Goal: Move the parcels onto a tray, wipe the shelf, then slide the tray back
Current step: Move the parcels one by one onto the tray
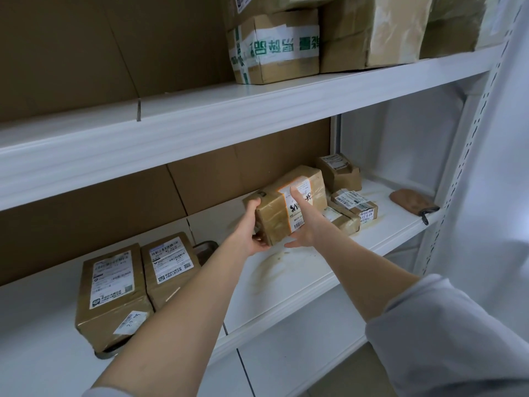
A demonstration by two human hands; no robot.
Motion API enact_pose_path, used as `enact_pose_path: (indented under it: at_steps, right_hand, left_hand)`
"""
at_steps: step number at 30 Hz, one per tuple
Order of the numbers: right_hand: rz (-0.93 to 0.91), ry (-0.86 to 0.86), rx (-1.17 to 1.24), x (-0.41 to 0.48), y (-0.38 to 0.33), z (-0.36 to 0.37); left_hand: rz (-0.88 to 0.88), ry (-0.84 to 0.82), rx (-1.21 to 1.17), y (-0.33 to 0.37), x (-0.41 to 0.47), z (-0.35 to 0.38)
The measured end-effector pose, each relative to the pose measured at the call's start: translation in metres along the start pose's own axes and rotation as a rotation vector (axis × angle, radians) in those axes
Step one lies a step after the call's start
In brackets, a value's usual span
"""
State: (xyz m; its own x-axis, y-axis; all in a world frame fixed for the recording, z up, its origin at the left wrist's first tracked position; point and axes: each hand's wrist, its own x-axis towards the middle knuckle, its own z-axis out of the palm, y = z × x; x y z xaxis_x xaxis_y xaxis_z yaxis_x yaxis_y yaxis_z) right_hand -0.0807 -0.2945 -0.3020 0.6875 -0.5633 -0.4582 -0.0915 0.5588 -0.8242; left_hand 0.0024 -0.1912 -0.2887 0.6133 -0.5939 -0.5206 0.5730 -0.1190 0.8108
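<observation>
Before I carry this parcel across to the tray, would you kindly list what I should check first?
1. Grip: left hand and right hand both hold the held parcel: ok.
2. Room on the tray: two parcels already stand on it, free space hidden: cannot tell.
3. Shelf emptied: small parcels remain at the right: not ok.
4. Cloth within reach at the shelf's right end: ok.
5. Shelf surface clean: brown stains show: not ok.
</observation>
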Motion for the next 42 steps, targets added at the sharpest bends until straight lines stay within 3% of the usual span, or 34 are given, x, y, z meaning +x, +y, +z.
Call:
enact_pose_path:
  at_steps: [7,9,11,14,16,20,27,42]
  right_hand:
    - [-0.014,0.016,0.082,0.002,-0.002,0.007]
    - [-0.03,0.084,0.08,0.001,-0.002,0.009]
    - [-0.084,0.209,0.032,0.002,-0.002,0.007]
    - [-0.166,0.317,-0.132,0.008,0.003,0.005]
    - [-0.204,0.328,-0.174,0.01,0.005,0.007]
    - [-0.27,0.335,-0.239,0.015,0.01,0.011]
    - [-0.329,0.309,-0.131,0.027,0.01,-0.001]
    - [-0.276,0.266,-0.212,0.03,0.003,0.005]
  left_hand:
    - [-0.076,-0.087,0.003,0.004,0.002,-0.012]
    - [-0.072,-0.071,0.099,0.004,0.0,-0.013]
    - [0.02,0.061,0.263,0.003,-0.001,-0.012]
    - [0.397,0.289,0.472,0.003,0.006,-0.011]
    - [0.547,0.252,0.624,0.005,0.006,-0.007]
    - [0.605,0.116,0.836,0.001,0.005,0.005]
    - [0.563,0.073,0.831,0.0,0.017,-0.004]
    - [0.547,0.266,0.616,-0.001,0.05,-0.027]
